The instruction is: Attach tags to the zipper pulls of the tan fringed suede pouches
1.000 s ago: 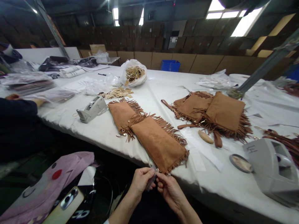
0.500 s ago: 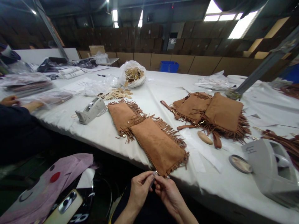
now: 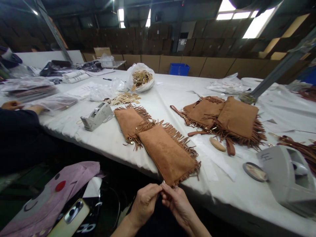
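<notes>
A tan suede fringed pouch (image 3: 168, 154) lies on the white table (image 3: 103, 138) with its near corner over the front edge. My left hand (image 3: 145, 203) and my right hand (image 3: 175, 201) meet just below that corner, fingers pinched together on a small metal fitting (image 3: 163, 182) at the pouch's corner. What the fitting is I cannot make out. A second fringed pouch (image 3: 129, 121) lies behind the first, partly under it.
A pile of more fringed pouches (image 3: 222, 118) lies to the right, with a tape dispenser (image 3: 288, 177) and a tape roll (image 3: 254, 171) nearby. Another tape dispenser (image 3: 96, 115) and a bag of tags (image 3: 140, 78) stand to the left. A co-worker's sleeve (image 3: 17, 131) is at far left. A phone (image 3: 70, 219) rests below.
My two hands stay pinched at the pouch's corner, shifting slightly lower and closer together. The co-worker's hand at far left moves a little.
</notes>
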The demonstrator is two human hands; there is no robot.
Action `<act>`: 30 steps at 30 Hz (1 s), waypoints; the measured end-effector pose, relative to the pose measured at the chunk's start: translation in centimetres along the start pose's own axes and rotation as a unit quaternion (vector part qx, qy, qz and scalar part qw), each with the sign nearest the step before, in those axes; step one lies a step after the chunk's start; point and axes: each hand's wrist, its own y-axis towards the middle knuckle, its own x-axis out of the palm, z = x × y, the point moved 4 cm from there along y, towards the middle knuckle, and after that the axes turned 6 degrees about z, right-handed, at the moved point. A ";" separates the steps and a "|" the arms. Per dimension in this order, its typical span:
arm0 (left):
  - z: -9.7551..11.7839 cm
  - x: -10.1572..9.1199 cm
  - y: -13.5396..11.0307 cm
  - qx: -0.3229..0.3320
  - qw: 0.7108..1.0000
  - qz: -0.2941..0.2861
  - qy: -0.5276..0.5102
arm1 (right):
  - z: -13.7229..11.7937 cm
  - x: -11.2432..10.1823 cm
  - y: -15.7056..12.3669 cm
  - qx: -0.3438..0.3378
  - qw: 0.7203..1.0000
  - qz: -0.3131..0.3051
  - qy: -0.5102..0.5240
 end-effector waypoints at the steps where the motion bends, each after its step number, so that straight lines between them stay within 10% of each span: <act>1: -0.4 -0.1 -0.2 -0.059 0.998 0.015 -0.032 | 0.1 0.0 0.1 -0.008 1.000 0.002 -0.020; 5: -1.9 0.3 -1.9 -0.260 0.949 0.028 -0.176 | 0.4 0.0 0.7 -0.029 0.999 0.016 -0.032; 10: -3.4 0.2 -5.4 -0.336 0.920 -0.024 -0.201 | 0.5 -0.1 0.8 -0.029 0.999 0.018 -0.036; 17: -4.4 -2.4 -3.9 -0.364 0.899 0.087 -0.227 | 0.2 -0.8 1.5 -0.032 0.998 0.031 -0.051; 23: -1.1 1.4 1.1 -0.358 0.903 -0.003 -0.236 | 0.0 -0.9 1.7 -0.052 0.995 0.045 -0.076; 30: -0.9 1.9 0.9 -0.365 0.897 -0.034 -0.247 | 0.0 -1.3 1.8 -0.049 0.995 0.005 -0.091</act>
